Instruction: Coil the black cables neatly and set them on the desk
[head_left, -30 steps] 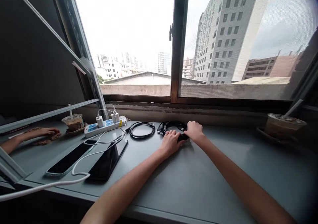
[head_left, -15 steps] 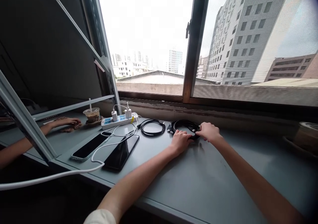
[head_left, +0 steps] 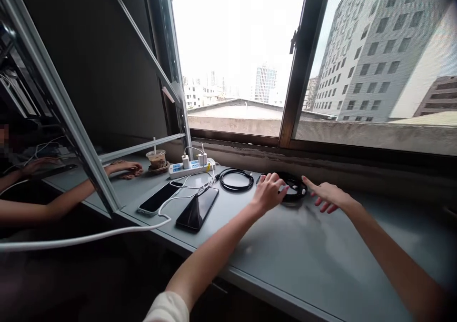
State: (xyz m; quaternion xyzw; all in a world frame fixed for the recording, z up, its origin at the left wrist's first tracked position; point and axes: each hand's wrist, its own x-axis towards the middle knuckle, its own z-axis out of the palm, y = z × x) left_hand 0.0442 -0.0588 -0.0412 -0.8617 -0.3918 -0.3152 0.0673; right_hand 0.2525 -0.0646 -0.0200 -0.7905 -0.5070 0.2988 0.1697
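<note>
A coiled black cable [head_left: 294, 190] lies on the grey desk [head_left: 285, 255] below the window. My left hand [head_left: 270, 191] rests on the coil's left side with its fingers spread flat over it. My right hand [head_left: 326, 196] hovers just right of the coil, fingers stretched out and apart, holding nothing. A second coiled black cable [head_left: 236, 179] lies a little to the left, untouched.
Two phones [head_left: 197, 209] [head_left: 159, 198] lie face up on white charging leads running to a power strip [head_left: 191, 166]. An iced drink cup [head_left: 156, 159] stands behind it. Another person's arms [head_left: 67, 198] reach in at the left, past a slanted metal frame [head_left: 71, 117].
My right hand has lifted off the coil and moved right, its fingers opening. My left hand stays on the coil. The view has swung left.
</note>
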